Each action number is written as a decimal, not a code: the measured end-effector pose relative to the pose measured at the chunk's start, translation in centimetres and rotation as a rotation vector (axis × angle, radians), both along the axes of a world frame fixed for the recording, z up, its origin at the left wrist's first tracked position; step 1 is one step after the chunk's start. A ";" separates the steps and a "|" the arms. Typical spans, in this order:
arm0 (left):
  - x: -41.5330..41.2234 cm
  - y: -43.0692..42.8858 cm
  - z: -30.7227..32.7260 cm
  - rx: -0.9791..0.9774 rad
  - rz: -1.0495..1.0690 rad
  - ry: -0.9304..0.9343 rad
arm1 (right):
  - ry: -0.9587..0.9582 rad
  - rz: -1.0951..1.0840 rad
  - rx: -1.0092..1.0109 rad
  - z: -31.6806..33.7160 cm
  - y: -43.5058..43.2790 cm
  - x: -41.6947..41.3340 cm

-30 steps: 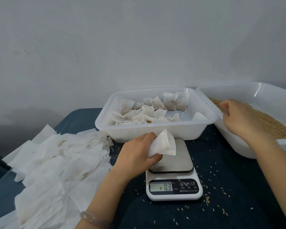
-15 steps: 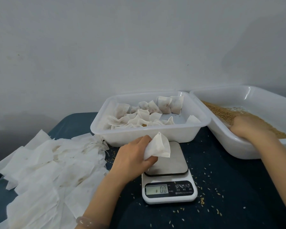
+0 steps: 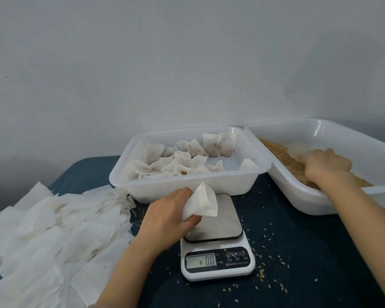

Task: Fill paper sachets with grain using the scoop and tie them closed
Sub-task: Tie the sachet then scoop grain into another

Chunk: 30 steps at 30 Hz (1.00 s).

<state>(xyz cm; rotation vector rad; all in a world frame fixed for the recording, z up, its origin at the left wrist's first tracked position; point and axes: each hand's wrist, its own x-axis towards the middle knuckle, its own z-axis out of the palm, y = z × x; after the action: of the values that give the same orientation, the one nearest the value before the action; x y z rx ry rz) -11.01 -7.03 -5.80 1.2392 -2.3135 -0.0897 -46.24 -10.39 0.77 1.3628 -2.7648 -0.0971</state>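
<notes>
My left hand pinches an empty white paper sachet just over the near-left corner of the scale's steel plate. My right hand reaches down into the white tray of brown grain on the right. Its fingers are curled round the handle of a clear plastic scoop, whose bowl lies in the grain just left of the knuckles. The handle itself is hidden under the hand.
A white tray behind the scale holds several filled, tied sachets. A heap of flat empty sachets covers the left of the dark blue cloth. The scale display reads 0.0. Loose grains are scattered around the scale.
My right hand has dropped from above the grain tray's rim down into the grain. The scale reading went from 0.3 to 0.0. My left hand keeps holding the sachet.
</notes>
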 end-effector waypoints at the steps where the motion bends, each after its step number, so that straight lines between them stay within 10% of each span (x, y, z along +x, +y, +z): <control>1: 0.0 0.0 0.0 -0.001 -0.001 0.002 | 0.035 -0.021 0.039 0.1 0.0 0.1; 10: -0.1 0.0 0.1 -0.015 -0.015 0.002 | -0.171 0.263 0.046 -1.8 -0.9 -1.5; 20: -0.2 0.2 0.2 -0.002 -0.015 0.007 | -0.816 0.065 -0.202 -1.7 -1.4 -1.3; 30: -0.4 0.2 0.4 0.138 -0.009 0.269 | -0.644 0.098 -0.467 -2.1 -1.2 -2.3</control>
<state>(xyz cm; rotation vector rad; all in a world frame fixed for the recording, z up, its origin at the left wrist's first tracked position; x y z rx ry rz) -11.37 -6.88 -5.35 1.2019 -2.1082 -0.4004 -48.54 -11.61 -1.30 1.5798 -2.8608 1.0971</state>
